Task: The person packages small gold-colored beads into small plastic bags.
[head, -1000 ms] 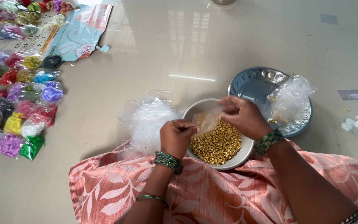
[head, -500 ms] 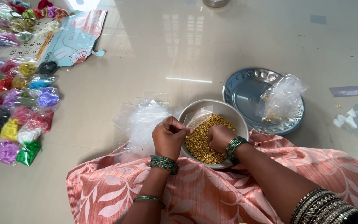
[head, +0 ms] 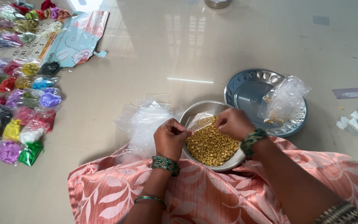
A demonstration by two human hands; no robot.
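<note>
A steel bowl (head: 195, 111) heaped with small gold beads (head: 210, 146) rests against my lap on the floor. Over its left rim, my left hand (head: 170, 139) and my right hand (head: 233, 123) together pinch a small clear plastic pouch (head: 199, 121). Both wrists wear green bangles. A pile of empty clear pouches (head: 146, 124) lies just left of my left hand. Whether beads are inside the held pouch is hard to tell.
A round steel plate (head: 249, 89) with a clear bag of a few gold beads (head: 284, 97) lies to the right of the bowl. Several bagged coloured trims (head: 17, 103) are spread at the far left, by a printed card (head: 77, 39). My lap is covered by a pink leaf-print cloth (head: 208, 195).
My right hand dipped into the beads half a second ago and has come back up to the pouch. The left hand stayed by the bowl's left rim.
</note>
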